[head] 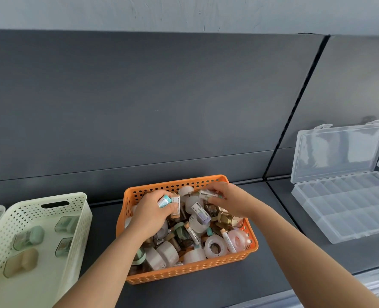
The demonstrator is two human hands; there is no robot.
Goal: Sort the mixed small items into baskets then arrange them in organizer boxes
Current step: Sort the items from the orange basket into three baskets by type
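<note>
At shelf [279,196] centre: orange basket [184,274] full of mixed small items. Left hand [149,213] grips teal-ended box [164,201] near basket's far-left corner; right hand [228,198] pinches white box [205,194] near far edge. Cream basket [83,216] at left, open organizer box [348,207] right.

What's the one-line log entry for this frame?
stage: sorting | left hand: grips teal-ended box | right hand: pinches white box | both in orange basket | organizer box: lid open

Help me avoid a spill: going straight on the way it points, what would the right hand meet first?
Probably the white roll just beyond the small box the right hand pinches; depth is unclear.
</note>
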